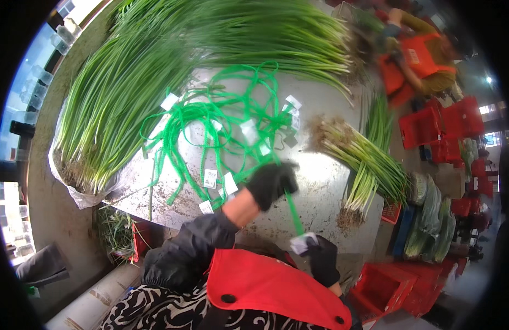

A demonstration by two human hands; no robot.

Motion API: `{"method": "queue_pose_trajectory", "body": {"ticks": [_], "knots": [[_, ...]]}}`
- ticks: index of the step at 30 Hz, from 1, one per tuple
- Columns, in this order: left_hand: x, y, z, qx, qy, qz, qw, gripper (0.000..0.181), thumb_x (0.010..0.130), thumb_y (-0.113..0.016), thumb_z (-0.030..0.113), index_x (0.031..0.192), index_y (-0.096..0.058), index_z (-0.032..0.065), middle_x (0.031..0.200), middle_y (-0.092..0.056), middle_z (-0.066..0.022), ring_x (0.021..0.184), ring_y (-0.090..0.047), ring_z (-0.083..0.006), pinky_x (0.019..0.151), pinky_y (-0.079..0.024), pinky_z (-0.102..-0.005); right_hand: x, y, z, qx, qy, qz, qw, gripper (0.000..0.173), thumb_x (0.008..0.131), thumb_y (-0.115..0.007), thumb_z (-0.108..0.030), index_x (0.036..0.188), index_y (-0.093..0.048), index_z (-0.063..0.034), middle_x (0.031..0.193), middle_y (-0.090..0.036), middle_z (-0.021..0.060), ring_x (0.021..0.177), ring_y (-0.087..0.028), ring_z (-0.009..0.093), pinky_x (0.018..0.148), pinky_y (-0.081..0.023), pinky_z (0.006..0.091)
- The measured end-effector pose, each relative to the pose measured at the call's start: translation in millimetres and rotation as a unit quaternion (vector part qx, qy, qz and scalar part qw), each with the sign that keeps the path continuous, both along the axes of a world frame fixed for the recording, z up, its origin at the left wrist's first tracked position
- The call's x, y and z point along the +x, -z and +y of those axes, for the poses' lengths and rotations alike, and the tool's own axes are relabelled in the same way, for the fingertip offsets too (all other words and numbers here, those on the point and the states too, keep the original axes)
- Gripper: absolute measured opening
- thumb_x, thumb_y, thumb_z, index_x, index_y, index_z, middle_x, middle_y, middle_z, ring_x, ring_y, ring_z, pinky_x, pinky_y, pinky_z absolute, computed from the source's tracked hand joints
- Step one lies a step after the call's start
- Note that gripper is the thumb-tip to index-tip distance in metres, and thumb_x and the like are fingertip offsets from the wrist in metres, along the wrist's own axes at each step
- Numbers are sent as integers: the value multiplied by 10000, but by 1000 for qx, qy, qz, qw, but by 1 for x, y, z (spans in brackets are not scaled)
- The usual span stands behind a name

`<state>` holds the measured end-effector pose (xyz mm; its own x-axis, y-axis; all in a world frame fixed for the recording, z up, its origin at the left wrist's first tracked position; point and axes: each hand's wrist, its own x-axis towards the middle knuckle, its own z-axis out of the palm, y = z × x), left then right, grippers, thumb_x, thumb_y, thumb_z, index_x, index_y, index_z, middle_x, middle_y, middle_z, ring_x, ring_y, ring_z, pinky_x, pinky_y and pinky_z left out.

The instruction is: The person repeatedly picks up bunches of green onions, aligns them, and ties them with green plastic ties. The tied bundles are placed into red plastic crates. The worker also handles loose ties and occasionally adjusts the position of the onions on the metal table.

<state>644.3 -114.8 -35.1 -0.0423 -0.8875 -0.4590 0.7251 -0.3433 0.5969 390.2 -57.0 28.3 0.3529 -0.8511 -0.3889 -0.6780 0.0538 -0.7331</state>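
My left hand, in a black glove, is closed around a green mesh strap above the metal table. Lower right, my right hand, also black-gloved, grips the white tag at the strap's lower end. The strap runs taut between both hands. Beyond them lies a tangle of green mesh straps with white printed tags. Long green onions are heaped at the left and along the far side. Two crossed bunches of green onions rest at the right, with soil on their roots.
Red plastic crates stand at the lower right, others farther back. Bagged green onions lie beyond the table's right edge. A person in an orange apron is at the upper right. Clear plastic bottles line the left side.
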Motion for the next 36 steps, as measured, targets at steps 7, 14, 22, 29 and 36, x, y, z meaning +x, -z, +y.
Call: {"method": "queue_pose_trajectory", "body": {"ticks": [7, 14, 22, 29, 36], "knots": [[49, -1, -39, 86, -23, 1, 996, 216, 950, -491, 175, 1091, -519, 14, 657, -404, 23, 509, -340, -91, 494, -353, -264, -134, 45, 70, 86, 284, 52, 954, 240, 869, -609, -259, 896, -670, -29, 783, -666, 153, 706, -655, 272, 623, -503, 373], [107, 97, -36, -167, -18, -364, 916, 313, 928, -520, 215, 1191, -558, 50, 726, -518, -23, 480, -413, -120, 435, -370, -285, -187, 76, 124, 73, 223, 212, 949, 295, 909, -562, -291, 917, -655, -11, 782, -662, 135, 718, -661, 235, 630, -515, 366], [246, -12, -34, 86, 21, -860, 502, 457, 875, -531, 456, 1174, -610, 118, 1089, -631, -181, 913, -638, -357, 765, -506, -448, -190, 85, 134, 35, 99, 319, 942, 359, 954, -509, -327, 941, -636, 8, 782, -658, 115, 732, -668, 192, 638, -528, 359], [72, -23, 60, -242, 226, -830, 448, 610, 719, -733, 422, 1263, -566, 201, 1318, -518, -167, 1192, -503, -359, 977, -407, -483, -136, 17, 90, 58, 312, -207, 926, 344, 981, -501, -278, 953, -593, 52, 765, -629, 113, 626, -617, 201, 598, -548, 339], [101, 41, 25, -317, 314, -860, 250, 737, 681, -725, 518, 1342, -509, 277, 1438, -412, -118, 1345, -327, -394, 1093, -191, -637, -310, 13, 70, -230, 324, 105, 912, 335, 949, -507, -299, 984, -578, 26, 770, -625, 181, 682, -631, 295, 586, -512, 391]]}}
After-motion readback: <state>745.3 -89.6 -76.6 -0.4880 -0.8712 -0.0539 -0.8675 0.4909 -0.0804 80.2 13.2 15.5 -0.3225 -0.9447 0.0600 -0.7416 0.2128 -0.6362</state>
